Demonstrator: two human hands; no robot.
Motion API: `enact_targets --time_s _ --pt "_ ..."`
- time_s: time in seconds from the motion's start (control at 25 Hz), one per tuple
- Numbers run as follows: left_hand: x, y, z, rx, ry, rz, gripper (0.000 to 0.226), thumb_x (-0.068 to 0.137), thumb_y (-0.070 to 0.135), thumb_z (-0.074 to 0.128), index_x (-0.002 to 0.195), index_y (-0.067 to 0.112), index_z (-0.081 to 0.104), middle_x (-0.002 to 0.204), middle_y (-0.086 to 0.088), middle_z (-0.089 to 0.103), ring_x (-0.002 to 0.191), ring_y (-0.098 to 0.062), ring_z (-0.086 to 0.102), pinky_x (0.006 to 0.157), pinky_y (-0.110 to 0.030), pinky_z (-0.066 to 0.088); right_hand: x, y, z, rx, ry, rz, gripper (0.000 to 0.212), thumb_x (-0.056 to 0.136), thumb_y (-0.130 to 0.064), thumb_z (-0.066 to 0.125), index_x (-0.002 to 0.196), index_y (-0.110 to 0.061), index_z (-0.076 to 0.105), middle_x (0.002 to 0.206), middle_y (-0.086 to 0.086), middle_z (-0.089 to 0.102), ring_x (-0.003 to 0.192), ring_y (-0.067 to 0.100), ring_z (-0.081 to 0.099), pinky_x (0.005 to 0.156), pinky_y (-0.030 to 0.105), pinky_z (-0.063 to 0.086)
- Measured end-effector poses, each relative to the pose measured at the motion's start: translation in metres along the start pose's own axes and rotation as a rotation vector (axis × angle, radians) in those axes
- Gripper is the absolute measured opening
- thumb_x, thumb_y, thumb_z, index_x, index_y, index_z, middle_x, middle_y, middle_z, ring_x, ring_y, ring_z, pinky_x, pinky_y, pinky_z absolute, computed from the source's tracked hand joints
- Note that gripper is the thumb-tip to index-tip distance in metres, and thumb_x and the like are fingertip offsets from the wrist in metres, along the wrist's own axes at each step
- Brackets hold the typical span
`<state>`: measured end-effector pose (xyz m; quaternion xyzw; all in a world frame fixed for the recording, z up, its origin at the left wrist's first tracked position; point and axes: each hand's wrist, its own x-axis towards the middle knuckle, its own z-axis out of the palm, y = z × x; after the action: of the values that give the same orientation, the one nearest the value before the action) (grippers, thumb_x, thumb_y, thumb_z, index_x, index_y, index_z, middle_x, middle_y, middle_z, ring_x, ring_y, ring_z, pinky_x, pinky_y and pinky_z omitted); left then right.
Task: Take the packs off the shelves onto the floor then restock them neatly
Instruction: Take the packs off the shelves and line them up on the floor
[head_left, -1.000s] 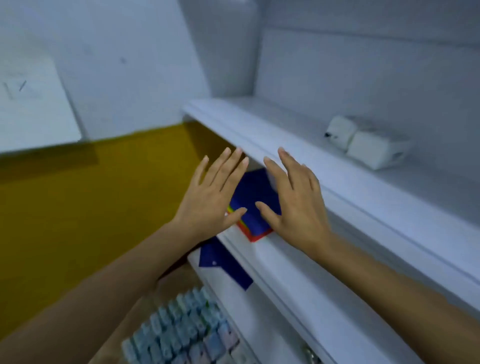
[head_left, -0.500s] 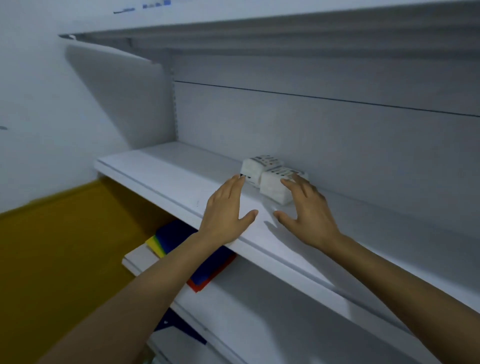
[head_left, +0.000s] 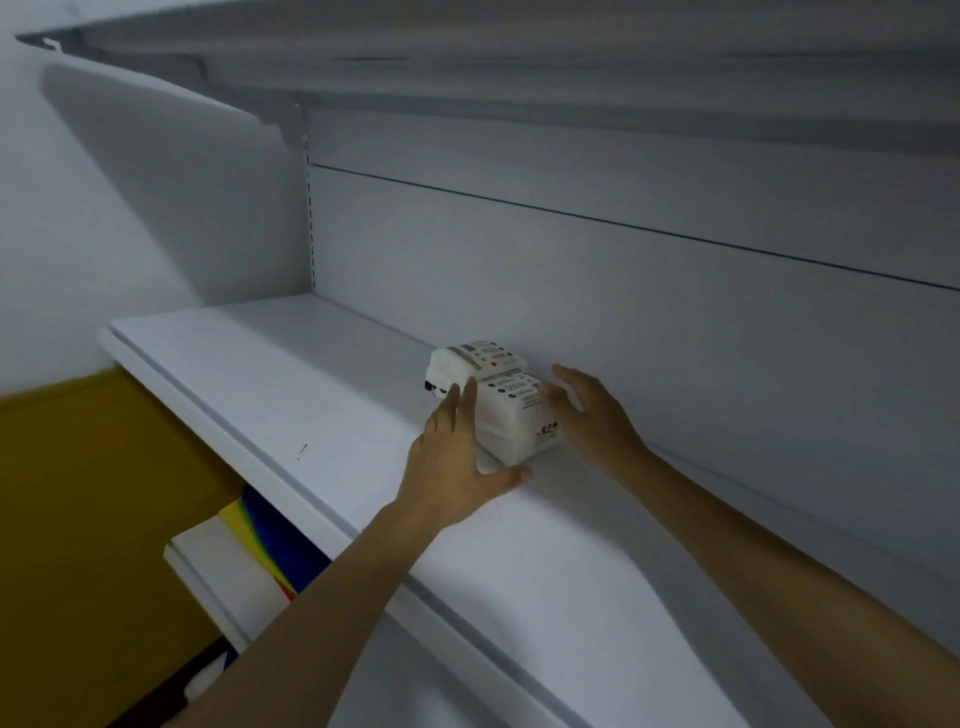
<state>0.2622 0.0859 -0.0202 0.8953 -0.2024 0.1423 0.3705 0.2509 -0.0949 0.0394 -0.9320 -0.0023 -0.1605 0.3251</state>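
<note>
Two white packs with printed labels lie one behind the other on the white middle shelf (head_left: 291, 395), close to its back panel. The nearer pack (head_left: 519, 421) sits between my two hands. My left hand (head_left: 452, 467) presses flat against its left side, thumb spread along the shelf in front. My right hand (head_left: 592, 415) cups its right side with curled fingers. The pack rests on the shelf. The farther pack (head_left: 467, 364) touches the nearer one and is untouched by my hands.
A blue, yellow and red pack (head_left: 270, 530) lies on the lower shelf (head_left: 223, 577), partly under the middle shelf's front edge. Another shelf (head_left: 519, 57) overhangs above. A yellow wall (head_left: 93, 519) runs on the left.
My view rose from the lower shelf to the middle one. Both hands left the blue pack, reached to the white packs and closed in on the sides of the nearer one.
</note>
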Motion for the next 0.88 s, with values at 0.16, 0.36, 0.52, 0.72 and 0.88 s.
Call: enact_targets --time_s 0.16,0.36,0.52,0.72,0.88 --pt "0.009 -0.007 -0.001 -0.238 0.005 -0.057 0.101 0.058 0.075 0.071 0.14 0.031 0.033 0.137 0.008 0.051 0.125 -0.014 0.051 0.094 -0.043 0.051 0.016 0.003 -0.003 0.23 0.185 0.044 0.053 0.099 -0.043 0.042 0.068 -0.011 0.071 0.065 0.005 0.069 0.059 0.018 0.064 0.066 0.031 0.05" --pt "0.001 -0.003 -0.007 -0.294 0.14 -0.179 0.037 0.086 0.035 0.066 0.117 0.025 0.047 0.12 0.006 0.057 0.11 -0.013 0.057 0.086 -0.024 0.045 0.056 -0.01 -0.001 0.251 0.115 0.018 0.033 0.095 -0.039 0.051 0.074 -0.017 0.065 0.064 0.002 0.067 0.061 0.019 0.065 0.075 0.043 0.056" --pt "0.0 0.005 -0.012 -0.323 0.045 -0.152 0.091 0.068 0.052 0.08 0.142 0.031 0.031 0.132 0.015 0.048 0.117 -0.006 0.05 0.098 -0.033 0.046 0.079 -0.031 0.006 0.015 -0.187 0.018 0.027 0.09 -0.041 0.058 0.087 -0.016 0.067 0.082 0.006 0.072 0.073 0.021 0.068 0.071 0.035 0.056" --pt "0.0 0.008 -0.014 -0.352 0.078 -0.215 0.091 0.047 0.061 0.082 0.125 0.037 0.042 0.119 0.013 0.057 0.108 -0.007 0.057 0.09 -0.032 0.052 0.104 -0.045 0.013 -0.01 -0.131 -0.107 0.025 0.086 -0.039 0.064 0.095 -0.016 0.067 0.086 0.0 0.071 0.074 0.017 0.067 0.066 0.033 0.053" --pt "0.005 -0.001 -0.019 -0.756 0.384 -0.404 0.081 0.046 0.059 0.086 0.11 0.034 0.043 0.108 0.006 0.058 0.099 -0.016 0.063 0.081 -0.044 0.058 0.121 -0.044 0.031 -0.004 -0.341 -0.181 0.054 0.086 -0.051 0.061 0.129 -0.019 0.058 0.135 0.001 0.055 0.125 0.019 0.05 0.099 0.029 0.039"
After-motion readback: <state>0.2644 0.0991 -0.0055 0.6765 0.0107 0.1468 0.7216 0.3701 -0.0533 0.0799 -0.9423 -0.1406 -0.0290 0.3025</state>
